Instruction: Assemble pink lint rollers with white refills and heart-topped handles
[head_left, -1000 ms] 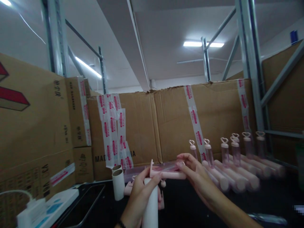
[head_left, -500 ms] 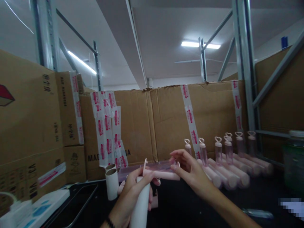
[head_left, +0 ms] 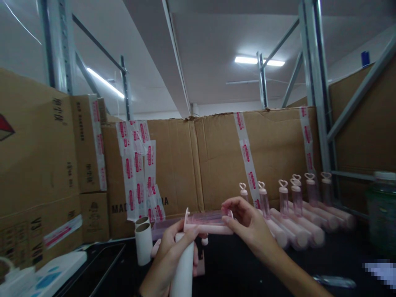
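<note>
Near the middle, my left hand (head_left: 173, 245) is wrapped round a white cylinder (head_left: 182, 270), with its thumb along the near edge of a long pink plastic holder (head_left: 213, 229). The holder lies across the top of the cylinder. It has upright end pieces and a see-through pink part (head_left: 206, 218) between them. Thumb and fingers of my right hand (head_left: 247, 220) close on the right end of the holder. Below my left hand, another small pink piece (head_left: 201, 264) rests on the black table, partly hidden by my fingers.
Two white cardboard tubes (head_left: 144, 245) stand left of my hands. On the right are several pink cylinders (head_left: 297, 236) and clear pink tubes with heart-shaped loops (head_left: 284, 198). A phone (head_left: 99, 268), a power strip (head_left: 62, 272) and a green jar (head_left: 383, 218) flank the table. Cardboard (head_left: 216, 152) walls the back.
The see-through pink part now sits lower and more level in the holder. My right fingers have stayed at its right end. The view has shifted slightly.
</note>
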`<state>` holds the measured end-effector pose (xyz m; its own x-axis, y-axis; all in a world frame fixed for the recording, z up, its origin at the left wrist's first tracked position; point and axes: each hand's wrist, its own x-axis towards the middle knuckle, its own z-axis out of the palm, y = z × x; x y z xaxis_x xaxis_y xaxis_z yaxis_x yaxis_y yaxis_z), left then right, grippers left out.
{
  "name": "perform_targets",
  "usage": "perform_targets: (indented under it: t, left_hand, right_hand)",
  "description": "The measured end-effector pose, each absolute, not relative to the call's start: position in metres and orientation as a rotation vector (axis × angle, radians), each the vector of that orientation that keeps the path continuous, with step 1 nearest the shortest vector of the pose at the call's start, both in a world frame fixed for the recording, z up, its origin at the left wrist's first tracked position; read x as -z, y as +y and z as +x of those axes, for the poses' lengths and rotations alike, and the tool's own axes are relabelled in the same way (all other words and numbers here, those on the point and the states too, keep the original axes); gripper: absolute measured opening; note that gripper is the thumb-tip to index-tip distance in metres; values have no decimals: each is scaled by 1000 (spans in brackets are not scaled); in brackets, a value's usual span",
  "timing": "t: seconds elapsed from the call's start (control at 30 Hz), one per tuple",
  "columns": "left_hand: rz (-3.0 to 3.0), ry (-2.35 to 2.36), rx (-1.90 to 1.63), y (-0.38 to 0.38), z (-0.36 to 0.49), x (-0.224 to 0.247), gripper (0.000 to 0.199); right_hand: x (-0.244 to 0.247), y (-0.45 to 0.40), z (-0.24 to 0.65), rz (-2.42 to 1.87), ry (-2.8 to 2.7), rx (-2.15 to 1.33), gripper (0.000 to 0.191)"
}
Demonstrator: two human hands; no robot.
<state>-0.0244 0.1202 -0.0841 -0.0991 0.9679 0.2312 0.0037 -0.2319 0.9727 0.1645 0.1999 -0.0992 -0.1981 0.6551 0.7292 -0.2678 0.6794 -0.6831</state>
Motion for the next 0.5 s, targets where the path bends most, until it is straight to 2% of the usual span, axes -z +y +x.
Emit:
perform_targets:
  t: [0.2, 0.37, 0.5]
  left_hand:
    - [1380, 1188, -1484, 120, -19, 84, 58]
    - [1358, 1177, -1556, 117, -15, 79, 79]
    - [1409, 1175, -1545, 117, -13, 80, 78]
  right_hand:
    - [97, 196, 162, -446, -1558, -741, 13]
    - [99, 196, 160, -522, -1537, -660, 13]
    - [105, 195, 154, -638, -1506, -631, 14]
